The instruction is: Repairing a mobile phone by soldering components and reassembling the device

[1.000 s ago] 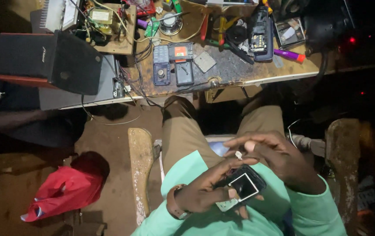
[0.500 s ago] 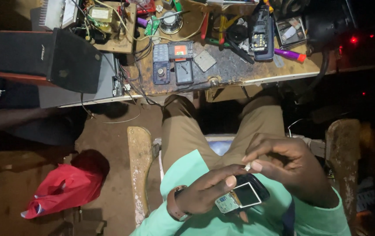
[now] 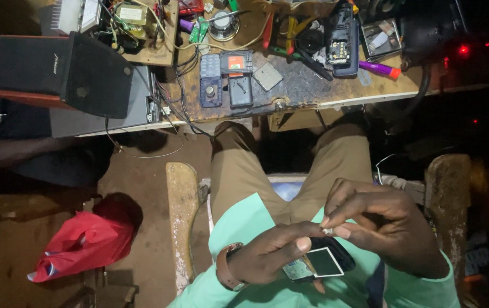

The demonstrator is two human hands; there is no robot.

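While your left hand (image 3: 273, 256) grips the small opened phone (image 3: 321, 263) low over your lap, your right hand (image 3: 378, 225) pinches a tiny pale part (image 3: 328, 231) just above it, fingertips closed. Open floor lies to your left, between the wooden plank (image 3: 182, 217) and the red bag (image 3: 87, 242). The crowded workbench (image 3: 313, 94) edge runs beyond your knees, bearing a purple tube (image 3: 378, 68).

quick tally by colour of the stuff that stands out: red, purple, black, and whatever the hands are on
red: 1, plastic bag on the floor
purple: 1, marker-like tool on the bench
black: 2, speaker box; handset on the bench
dark with pale screen: 1, opened phone held by the left hand; the right hand pinches a tiny part above it
total: 5 things, plus the tiny part
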